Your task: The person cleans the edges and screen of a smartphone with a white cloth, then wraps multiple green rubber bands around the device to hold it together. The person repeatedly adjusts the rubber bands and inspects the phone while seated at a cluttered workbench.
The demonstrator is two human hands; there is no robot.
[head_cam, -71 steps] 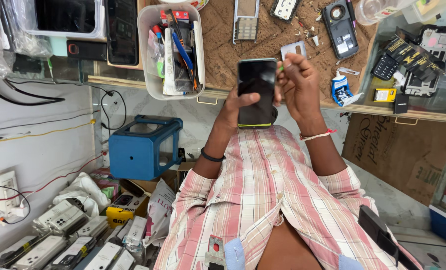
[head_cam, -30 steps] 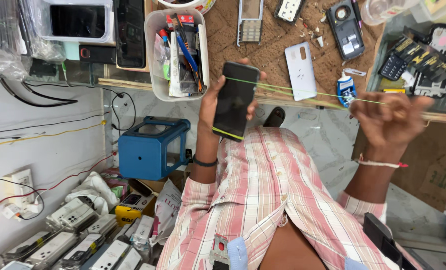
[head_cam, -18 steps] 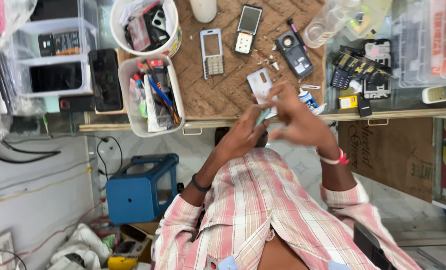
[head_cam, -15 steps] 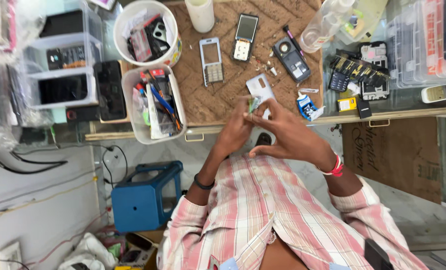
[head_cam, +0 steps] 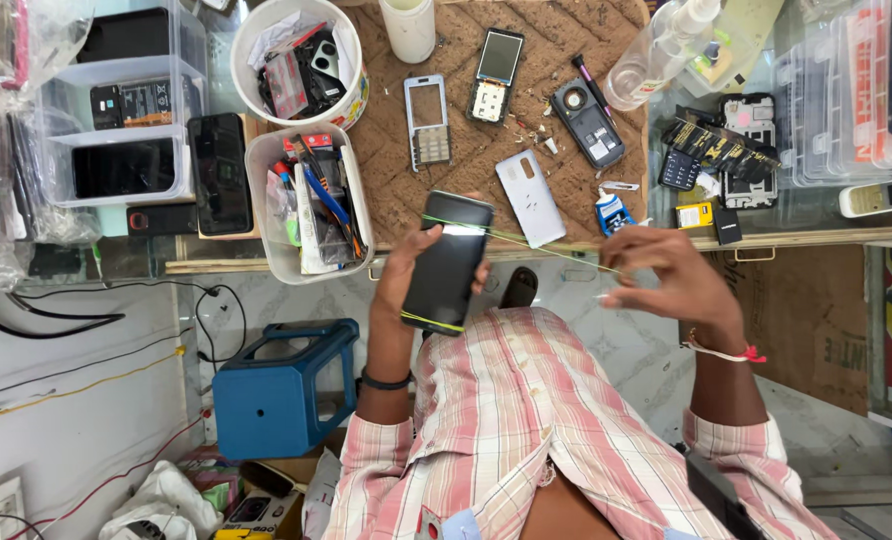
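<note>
Fingers of both hands (left [head_cam: 406, 285], right [head_cam: 671, 285]) hide smartphone [head_cam: 448, 262] edges, band ends.

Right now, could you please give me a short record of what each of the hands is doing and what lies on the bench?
left hand: holds a black smartphone upright, a yellow-green rubber band around it
right hand: pinches the band, pulling it sideways off the phone
bench mat: brown woven, bearing a white back cover and two opened keypad phones
tool tub: clear, beside the mat
floor: blue stool
</note>
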